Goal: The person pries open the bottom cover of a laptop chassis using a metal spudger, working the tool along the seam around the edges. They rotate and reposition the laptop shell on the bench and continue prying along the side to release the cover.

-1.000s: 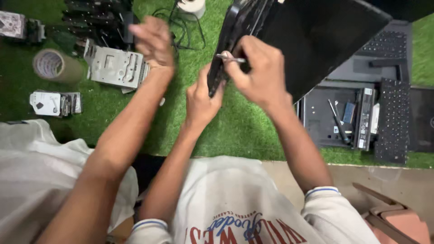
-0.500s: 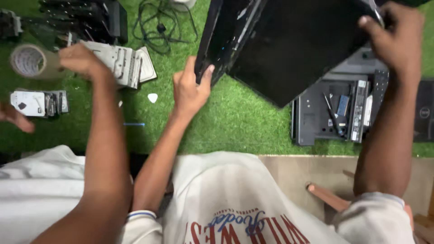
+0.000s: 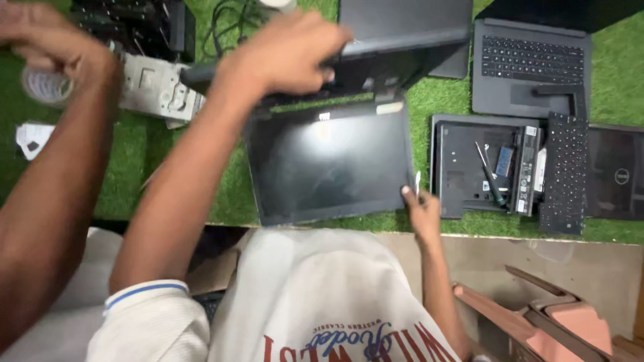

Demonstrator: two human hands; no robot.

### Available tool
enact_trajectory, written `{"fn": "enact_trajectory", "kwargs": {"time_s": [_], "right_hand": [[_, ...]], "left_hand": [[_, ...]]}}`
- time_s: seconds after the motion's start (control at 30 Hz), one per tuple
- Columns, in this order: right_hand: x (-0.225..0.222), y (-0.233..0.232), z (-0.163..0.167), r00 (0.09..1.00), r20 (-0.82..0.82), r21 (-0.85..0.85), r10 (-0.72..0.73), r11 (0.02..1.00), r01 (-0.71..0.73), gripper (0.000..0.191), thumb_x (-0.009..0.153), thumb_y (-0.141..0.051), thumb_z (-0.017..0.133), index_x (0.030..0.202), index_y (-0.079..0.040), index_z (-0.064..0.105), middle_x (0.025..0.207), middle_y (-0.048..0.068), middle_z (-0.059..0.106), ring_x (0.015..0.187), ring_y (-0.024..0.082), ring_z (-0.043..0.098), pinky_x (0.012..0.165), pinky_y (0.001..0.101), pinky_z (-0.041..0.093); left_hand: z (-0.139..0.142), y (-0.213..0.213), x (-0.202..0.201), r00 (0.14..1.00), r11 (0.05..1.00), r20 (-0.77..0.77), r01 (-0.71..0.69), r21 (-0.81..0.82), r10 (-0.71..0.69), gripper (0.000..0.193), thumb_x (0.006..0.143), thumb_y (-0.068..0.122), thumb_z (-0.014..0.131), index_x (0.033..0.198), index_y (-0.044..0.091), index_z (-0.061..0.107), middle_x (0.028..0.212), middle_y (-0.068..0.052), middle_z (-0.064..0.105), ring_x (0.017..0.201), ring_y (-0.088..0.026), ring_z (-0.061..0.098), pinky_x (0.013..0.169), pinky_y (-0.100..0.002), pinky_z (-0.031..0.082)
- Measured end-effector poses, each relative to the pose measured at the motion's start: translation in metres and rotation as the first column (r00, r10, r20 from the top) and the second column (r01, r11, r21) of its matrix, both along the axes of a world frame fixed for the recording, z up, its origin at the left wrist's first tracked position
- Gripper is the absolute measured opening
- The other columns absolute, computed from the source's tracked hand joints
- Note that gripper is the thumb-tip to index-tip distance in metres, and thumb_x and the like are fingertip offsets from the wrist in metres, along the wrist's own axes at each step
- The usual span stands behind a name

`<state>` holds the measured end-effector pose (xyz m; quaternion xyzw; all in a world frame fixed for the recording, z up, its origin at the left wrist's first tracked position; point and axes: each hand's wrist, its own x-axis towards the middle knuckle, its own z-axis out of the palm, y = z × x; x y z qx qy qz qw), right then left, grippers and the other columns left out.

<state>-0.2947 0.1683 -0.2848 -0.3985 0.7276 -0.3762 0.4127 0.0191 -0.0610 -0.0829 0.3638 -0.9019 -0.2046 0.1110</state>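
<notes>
A black laptop lies open on the green turf, its dark screen panel (image 3: 329,164) flat and nearest to me, its base (image 3: 402,40) beyond. My left hand (image 3: 288,57) reaches over the top and grips the base's near edge by the hinge. My right hand (image 3: 419,213) rests at the screen's near right corner, fingers pinched on a small white tool (image 3: 417,181) that stands against the bezel edge. Motion blur hides the left fingers' exact hold.
Another person's arm (image 3: 47,201) crosses the left side, with their hand (image 3: 54,43) over a tape roll (image 3: 43,86). A metal bracket (image 3: 157,87) and cables (image 3: 228,20) lie behind. To the right are an opened chassis (image 3: 469,167), a loose keyboard (image 3: 567,171) and another laptop (image 3: 530,64).
The laptop, held up in the air before, now lies open on the turf. My right hand came down from its top edge to the screen corner. My left hand moved up to the base.
</notes>
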Motion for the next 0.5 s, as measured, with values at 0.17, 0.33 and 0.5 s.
{"fn": "enact_trajectory", "kwargs": {"time_s": [0.17,0.33,0.5], "right_hand": [[-0.004,0.012,-0.009,0.945,-0.305,0.102,0.116,0.991,-0.089,0.039,0.095,-0.035,0.073,0.095,0.005,0.073,0.069,0.015,0.064,0.06,0.019,0.055,0.058,0.0357,0.045],[-0.032,0.009,0.021,0.818,-0.569,0.057,0.079,0.997,-0.056,0.031,0.098,-0.026,0.065,0.095,0.003,0.072,0.071,0.024,0.063,0.062,0.036,0.059,0.062,0.0446,0.046],[-0.032,-0.015,0.058,0.879,-0.472,-0.331,0.069,0.91,-0.249,0.033,0.109,-0.018,0.045,0.1,0.002,0.07,0.092,0.021,0.067,0.082,0.032,0.064,0.077,0.0397,0.049]], "left_hand": [[-0.037,0.004,-0.016,1.0,0.999,0.018,0.02,0.044,-0.021,0.043,0.079,0.013,0.078,0.119,0.004,0.065,0.093,-0.026,0.07,0.096,-0.049,0.065,0.08,-0.057,0.05],[-0.056,-0.005,-0.035,0.994,1.0,0.102,0.029,0.003,-0.029,0.038,0.08,0.013,0.075,0.116,0.005,0.068,0.093,-0.025,0.071,0.098,-0.046,0.068,0.082,-0.057,0.051],[-0.058,-0.022,-0.04,0.998,0.991,0.058,-0.047,0.126,0.04,0.042,0.082,0.032,0.078,0.111,0.003,0.07,0.085,-0.027,0.07,0.09,-0.046,0.069,0.078,-0.056,0.052]]}}
